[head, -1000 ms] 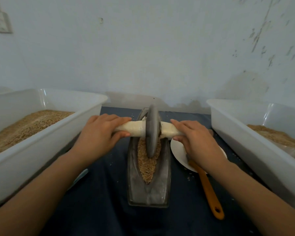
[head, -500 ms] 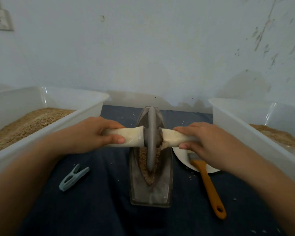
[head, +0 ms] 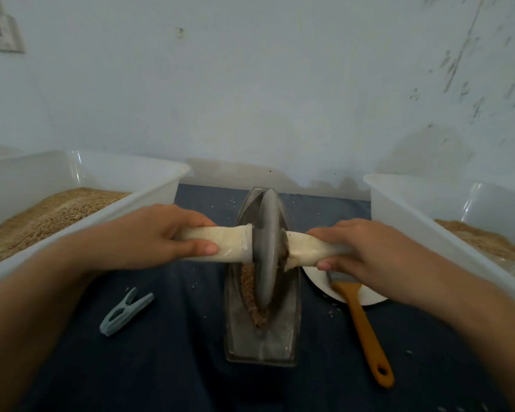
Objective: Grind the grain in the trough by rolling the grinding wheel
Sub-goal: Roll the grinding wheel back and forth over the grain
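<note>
Grinding wheel, grey disc, stands in grain-filled metal trough.

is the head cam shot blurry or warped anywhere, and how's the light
Head view: dim, flat light with a bluish cast, no harsh glare; the forearms smear with blur near the bottom corners; wide-angle warp bows the left tub and right tub outward; the grinding wheel and trough stay fairly sharp.

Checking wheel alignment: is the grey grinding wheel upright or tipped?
Roughly upright: the grey disc-shaped grinding wheel stands on edge in the metal boat-shaped trough.
</note>
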Demonstrator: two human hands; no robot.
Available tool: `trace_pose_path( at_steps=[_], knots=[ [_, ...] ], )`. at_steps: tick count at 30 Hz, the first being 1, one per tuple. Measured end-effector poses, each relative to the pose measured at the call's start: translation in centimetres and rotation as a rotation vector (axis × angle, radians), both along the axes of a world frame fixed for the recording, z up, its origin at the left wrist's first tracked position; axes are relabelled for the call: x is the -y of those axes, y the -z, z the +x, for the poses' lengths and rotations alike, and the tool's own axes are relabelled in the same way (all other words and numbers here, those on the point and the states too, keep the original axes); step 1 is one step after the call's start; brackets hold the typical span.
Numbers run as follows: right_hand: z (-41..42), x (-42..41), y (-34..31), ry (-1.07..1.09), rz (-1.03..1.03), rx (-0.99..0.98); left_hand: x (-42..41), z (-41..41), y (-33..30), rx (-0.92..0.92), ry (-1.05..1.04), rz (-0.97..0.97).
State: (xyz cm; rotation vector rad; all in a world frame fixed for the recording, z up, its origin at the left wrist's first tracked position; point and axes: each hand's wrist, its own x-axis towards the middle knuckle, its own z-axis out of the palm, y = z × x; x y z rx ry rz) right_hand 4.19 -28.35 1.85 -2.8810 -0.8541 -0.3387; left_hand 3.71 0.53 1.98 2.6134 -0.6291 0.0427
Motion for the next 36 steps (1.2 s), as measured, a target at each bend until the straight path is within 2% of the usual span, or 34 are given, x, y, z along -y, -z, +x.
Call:
trace_pose_path(
  at_steps=[2, 4, 9, 11, 14, 17, 21, 24, 27, 32, 34, 36],
  knots=[
    [-0.4, 0.2, -0.4, -0.017, 0.016, -0.058, -0.1, -0.3, -0.3, -0.059, 0.028, -0.013],
    [-0.2, 0.1, -0.1, 0.01, 0.038, -0.038, 0.1, 0.0, 0.1, -0.009, -0.005, 0.009],
    [2.8, -0.9, 2.7, 0.119, 0.067, 0.185, 1.5, 2.3, 3.1, 0.463, -0.191, 0.146],
    [3.6, -1.2, 3.2, 0.143, 0.076, 0.239, 1.6, 2.8, 3.7, 0.525, -0.215, 0.15],
    [3.5, -1.1, 3.1, 0.117, 0.052, 0.253, 1.2, 2.8, 3.4, 0.455, -0.173, 0.053],
    [2.1, -0.7, 2.2, 0.065, 0.001, 0.215, 0.7, 1.9, 2.2, 0.283, -0.102, -0.038],
    [0.3, -0.3, 0.6, 0.025, -0.056, 0.112, 0.1, 0.2, 0.3, 0.045, -0.013, 0.024],
    [-0.2, -0.2, 0.0, -0.003, -0.024, 0.083, -0.3, -0.2, -0.2, -0.059, 0.025, -0.003],
    [0.5, -0.6, 1.0, 0.029, 0.014, 0.144, -0.1, 0.7, 0.6, 0.006, -0.057, 0.03],
    [3.9, -1.6, 3.0, 0.12, 0.072, 0.264, 1.6, 2.7, 3.4, 0.441, -0.254, 0.142],
    [4.4, -1.7, 3.1, 0.127, 0.075, 0.263, 1.6, 2.9, 3.5, 0.47, -0.256, 0.133],
    [3.8, -1.2, 3.0, 0.101, 0.04, 0.249, 1.3, 2.5, 3.1, 0.416, -0.199, 0.085]
  ],
)
